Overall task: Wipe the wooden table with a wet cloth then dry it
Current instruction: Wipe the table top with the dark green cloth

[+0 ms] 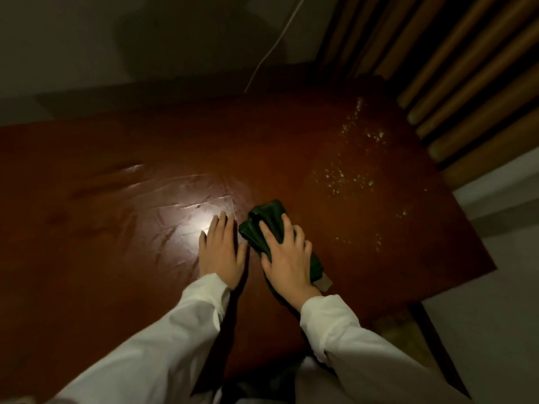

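1. Reddish-brown wood table [291,147], glossy, dim room; bright light glare just ahead of the left hand, with wet streaks fanning left across the top.
2. Water droplets [347,176] scattered on the right side of the table, running toward the far right corner; more near the right edge.
3. Wall behind is pale; a thin white cable [272,48] drops down it to the table's far edge. Wooden slats [466,83] stand off the far right corner. Pale floor to the right.
4. Dark green cloth [267,221], bunched, sits mid-table, right of the glare. Long axis runs from far-left to near-right; a pale tag [323,282] sticks out at the near-right end.
5. Right hand [288,258] presses down on the cloth, grip spread, fingers draped over it, not closed into a fist.
6. Left hand [221,252] lies flat on bare table just left of the cloth, palm down, fingers extended, holding nothing.
7. Both arms in white sleeves [175,339].
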Demonstrator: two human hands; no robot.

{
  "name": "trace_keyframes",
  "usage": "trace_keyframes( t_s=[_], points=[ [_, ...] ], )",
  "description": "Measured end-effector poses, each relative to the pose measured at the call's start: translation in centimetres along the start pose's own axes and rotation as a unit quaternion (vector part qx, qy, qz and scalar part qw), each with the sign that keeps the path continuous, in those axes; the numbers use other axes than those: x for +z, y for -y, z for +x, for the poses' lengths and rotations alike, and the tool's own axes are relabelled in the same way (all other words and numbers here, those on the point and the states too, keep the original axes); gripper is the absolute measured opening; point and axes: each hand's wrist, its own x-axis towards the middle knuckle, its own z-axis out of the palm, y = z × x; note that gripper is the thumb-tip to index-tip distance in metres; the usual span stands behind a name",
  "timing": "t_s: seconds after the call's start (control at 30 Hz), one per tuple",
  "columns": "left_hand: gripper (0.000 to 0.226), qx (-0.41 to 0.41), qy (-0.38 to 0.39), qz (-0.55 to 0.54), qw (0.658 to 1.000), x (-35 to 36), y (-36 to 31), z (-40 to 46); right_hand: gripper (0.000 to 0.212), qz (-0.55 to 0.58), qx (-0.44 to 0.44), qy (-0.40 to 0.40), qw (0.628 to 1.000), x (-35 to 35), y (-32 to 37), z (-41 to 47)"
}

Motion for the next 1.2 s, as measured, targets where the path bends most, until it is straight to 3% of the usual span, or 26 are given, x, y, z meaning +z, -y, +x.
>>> trace_keyframes(
  t_s=[0.2, 0.3, 0.43, 0.57, 0.63, 0.77, 0.87, 1.07, 1.2],
  points=[
    [0.047, 0.016, -0.071, -0.080, 0.994, 2.5, -4.0, -2.4, 0.076, -0.008, -0.003, -0.014, 1.000, 0.0, -4.5, -5.3],
    [0.046, 0.012, -0.055, -0.024, 0.998, 3.4, -6.2, -2.9, 0.075, -0.018, 0.004, -0.012, 1.000, -0.7, -10.2, -6.3],
    [0.057, -0.022, -0.021, 0.044, 0.999, 5.0, -8.1, -3.7, 0.066, -0.020, 0.092, -0.015, 0.995, -2.0, -19.2, -4.2],
    [0.060, -0.067, -0.021, 0.055, 0.996, 6.4, -9.6, -4.8, 0.064, -0.013, 0.125, -0.018, 0.992, -2.1, -20.3, -3.6],
    [0.059, -0.075, -0.025, 0.065, 0.995, 7.0, -9.7, -5.2, 0.065, 0.008, 0.078, -0.019, 0.997, -1.9, -17.7, -5.0],
    [0.054, -0.079, -0.024, 0.098, 0.992, 7.9, -8.9, -4.9, 0.069, 0.024, -0.102, -0.009, 0.994, -1.0, -12.5, -8.9],
    [0.061, -0.081, -0.033, 0.098, 0.991, 7.9, -9.1, -4.9, 0.069, 0.023, -0.132, 0.006, 0.991, -1.2, -14.1, -8.7],
    [0.061, -0.090, -0.035, 0.098, 0.991, 8.0, -9.5, -4.9, 0.062, -0.003, 0.065, -0.017, 0.998, -2.6, -24.2, -3.5],
    [0.060, -0.086, -0.046, 0.084, 0.992, 8.1, -9.4, -4.9, 0.060, -0.020, 0.083, -0.017, 0.996, -2.8, -26.1, -1.9]
  ],
)
